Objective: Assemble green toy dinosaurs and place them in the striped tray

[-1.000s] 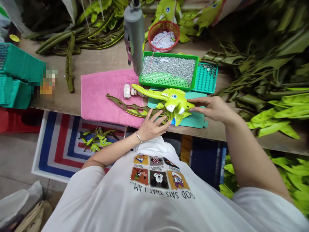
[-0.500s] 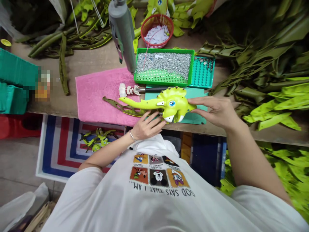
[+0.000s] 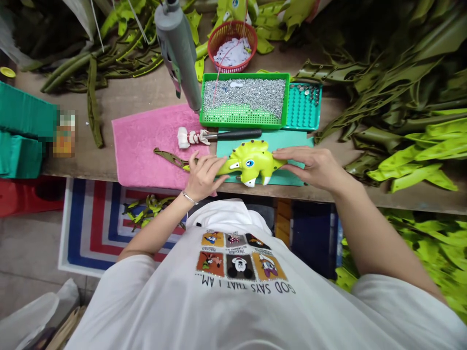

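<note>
A lime green plastic dinosaur toy (image 3: 251, 164) with a blue eye and white horns lies on a teal mat (image 3: 288, 141) at the bench's front edge. My right hand (image 3: 314, 166) holds its head end, fingers curled against the frill. My left hand (image 3: 202, 175) grips the toy's long tail end, which lies over the pink towel (image 3: 146, 141). A dark olive flat plastic piece (image 3: 170, 157) lies under the tail on the towel. A black-handled tool with a white wrapped tip (image 3: 215, 136) rests just behind the toy.
A green tray of small metal screws (image 3: 244, 99) and a teal tray (image 3: 303, 104) stand behind the mat. A grey hanging power screwdriver (image 3: 178, 51) dangles above the towel. A red basket (image 3: 232, 46) sits at the back. Green plastic parts are piled right and behind.
The toy has been turned and laid down flat on the teal mat. My left hand has slid onto its tail and closed; my right hand stays at the head.
</note>
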A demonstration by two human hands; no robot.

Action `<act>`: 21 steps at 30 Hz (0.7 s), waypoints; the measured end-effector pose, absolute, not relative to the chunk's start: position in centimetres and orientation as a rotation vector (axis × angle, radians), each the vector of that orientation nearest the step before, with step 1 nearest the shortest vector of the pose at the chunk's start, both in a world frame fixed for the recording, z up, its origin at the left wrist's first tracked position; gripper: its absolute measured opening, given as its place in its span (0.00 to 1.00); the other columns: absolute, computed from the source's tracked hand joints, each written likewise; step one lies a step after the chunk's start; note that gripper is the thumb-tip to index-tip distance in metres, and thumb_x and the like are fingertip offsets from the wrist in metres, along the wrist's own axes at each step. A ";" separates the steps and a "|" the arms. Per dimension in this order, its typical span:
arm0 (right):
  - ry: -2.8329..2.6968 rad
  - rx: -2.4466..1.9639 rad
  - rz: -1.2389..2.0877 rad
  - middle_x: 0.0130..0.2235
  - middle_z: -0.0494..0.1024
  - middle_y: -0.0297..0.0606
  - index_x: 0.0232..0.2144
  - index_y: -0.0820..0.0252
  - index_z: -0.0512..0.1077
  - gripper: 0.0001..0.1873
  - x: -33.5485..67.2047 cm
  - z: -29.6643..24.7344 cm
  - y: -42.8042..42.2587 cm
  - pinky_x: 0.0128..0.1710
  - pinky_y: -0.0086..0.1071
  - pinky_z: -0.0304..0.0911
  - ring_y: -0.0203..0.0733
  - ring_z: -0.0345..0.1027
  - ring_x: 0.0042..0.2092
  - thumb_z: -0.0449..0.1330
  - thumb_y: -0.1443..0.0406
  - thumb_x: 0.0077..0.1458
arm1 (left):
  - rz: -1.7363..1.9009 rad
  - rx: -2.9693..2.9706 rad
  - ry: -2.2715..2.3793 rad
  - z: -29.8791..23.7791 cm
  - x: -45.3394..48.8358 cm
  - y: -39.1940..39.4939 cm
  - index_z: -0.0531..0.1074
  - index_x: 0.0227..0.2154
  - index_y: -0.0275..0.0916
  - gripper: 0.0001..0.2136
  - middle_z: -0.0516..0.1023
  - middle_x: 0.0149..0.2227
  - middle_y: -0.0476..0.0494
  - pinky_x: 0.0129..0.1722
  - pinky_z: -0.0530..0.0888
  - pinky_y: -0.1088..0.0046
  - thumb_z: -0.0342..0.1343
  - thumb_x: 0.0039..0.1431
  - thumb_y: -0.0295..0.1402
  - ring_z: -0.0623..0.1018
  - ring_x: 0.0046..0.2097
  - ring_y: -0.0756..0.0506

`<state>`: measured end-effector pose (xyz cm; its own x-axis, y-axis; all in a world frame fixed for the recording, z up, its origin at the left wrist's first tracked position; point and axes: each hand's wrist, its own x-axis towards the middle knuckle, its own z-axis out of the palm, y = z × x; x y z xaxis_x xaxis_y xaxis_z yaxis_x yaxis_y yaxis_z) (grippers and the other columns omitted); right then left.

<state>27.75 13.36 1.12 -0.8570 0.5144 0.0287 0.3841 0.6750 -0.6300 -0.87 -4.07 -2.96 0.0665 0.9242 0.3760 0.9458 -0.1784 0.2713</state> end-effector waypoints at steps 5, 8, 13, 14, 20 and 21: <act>-2.684 -0.731 0.944 0.52 0.82 0.36 0.50 0.52 0.78 0.16 27.9 1.0 13.4 0.59 0.45 0.71 0.47 0.76 0.55 0.58 0.62 0.61 | -0.736 -2.292 -2.080 -3.3 -0.6 -4.1 0.76 0.50 0.40 0.17 0.82 0.47 0.39 0.65 0.56 0.44 0.54 0.67 0.45 0.78 0.51 0.39; -2.703 -0.764 0.952 0.52 0.82 0.35 0.50 0.51 0.78 0.16 27.8 0.9 13.4 0.59 0.46 0.71 0.47 0.76 0.55 0.59 0.62 0.60 | -0.753 -2.291 -2.079 -3.2 -0.5 -4.1 0.76 0.50 0.41 0.17 0.83 0.47 0.40 0.65 0.57 0.44 0.54 0.67 0.44 0.78 0.51 0.39; -2.721 -0.741 0.923 0.52 0.82 0.35 0.49 0.50 0.78 0.16 27.7 0.8 13.3 0.58 0.46 0.71 0.47 0.76 0.55 0.57 0.61 0.61 | -0.746 -2.285 -2.090 -3.2 -0.3 -4.1 0.76 0.50 0.41 0.15 0.82 0.47 0.40 0.64 0.58 0.45 0.55 0.67 0.43 0.77 0.51 0.39; -2.718 -0.727 0.922 0.52 0.82 0.35 0.49 0.51 0.78 0.16 27.7 0.7 13.3 0.58 0.45 0.72 0.47 0.76 0.55 0.57 0.61 0.61 | -0.744 -2.284 -2.090 -3.2 -0.2 -4.1 0.76 0.50 0.41 0.15 0.82 0.47 0.40 0.63 0.58 0.46 0.55 0.66 0.43 0.77 0.51 0.39; -2.594 -0.892 1.073 0.51 0.82 0.37 0.47 0.52 0.79 0.15 27.6 1.0 12.9 0.58 0.49 0.71 0.51 0.77 0.53 0.61 0.61 0.57 | -0.822 -2.280 -2.031 -3.1 0.2 -3.8 0.75 0.45 0.38 0.12 0.81 0.46 0.38 0.58 0.64 0.52 0.55 0.67 0.40 0.76 0.51 0.39; -2.513 -0.972 1.166 0.51 0.82 0.39 0.48 0.53 0.79 0.17 27.5 1.0 12.8 0.58 0.50 0.71 0.52 0.78 0.52 0.64 0.60 0.54 | -0.836 -2.284 -2.036 -3.1 0.2 -3.7 0.75 0.44 0.38 0.11 0.81 0.46 0.38 0.56 0.66 0.54 0.55 0.66 0.39 0.77 0.50 0.39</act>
